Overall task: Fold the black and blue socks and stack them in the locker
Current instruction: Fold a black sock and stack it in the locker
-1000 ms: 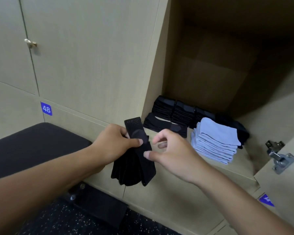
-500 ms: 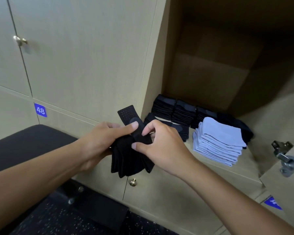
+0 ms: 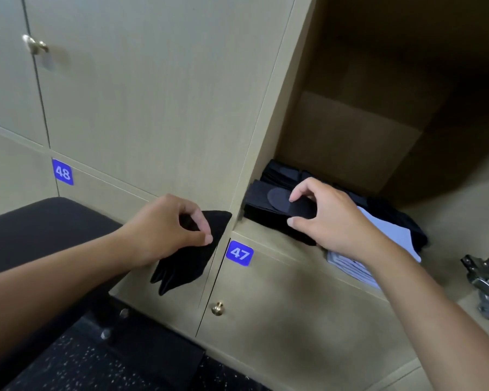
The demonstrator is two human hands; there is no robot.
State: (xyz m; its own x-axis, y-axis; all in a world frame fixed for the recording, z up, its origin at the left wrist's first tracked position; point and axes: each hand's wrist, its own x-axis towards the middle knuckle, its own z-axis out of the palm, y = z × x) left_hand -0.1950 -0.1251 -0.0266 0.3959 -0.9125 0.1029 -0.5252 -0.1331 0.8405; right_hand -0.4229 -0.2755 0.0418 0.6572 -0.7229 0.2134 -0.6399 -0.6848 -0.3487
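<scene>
So this looks like the stacking step: right hand (image 3: 333,218) is pinching a folded black sock with a grey oval heel patch (image 3: 283,200) btw thumb and curled fingers, setting it on top of the front-left pile of folded black socks (image 3: 268,221) inside the open beige wood locker (image 3: 350,136). Can't tell if the sock is fully resting on the pile or a hair above it, tbh

Left hand (image 3: 167,230) is outside the locker, left of its front-left post, fingers and thumb curled round a loose bunch of unfolded black socks (image 3: 187,261) that hangs down in front of the closed door below, near the blue "47" number tag (image 3: 239,253)

Next move imo: let go of the folded sock once it sits square, pull the hand straight back out, then take one from the bunch to fold

Room-wise, relative to the locker: more black stacks (image 3: 283,172) sit behind the pile at the back-left, a stack of folded light blue socks (image 3: 390,238) is just right of it under the wrist, so not much sideways slack. Pile sits close to the locker's front lip, an overhanging sock could slide off. Plenty of headroom above. Metal door hinge (image 3: 486,286) sticks out at the locker's lower right, well apart from the hand but worth avoiding on the way out
</scene>
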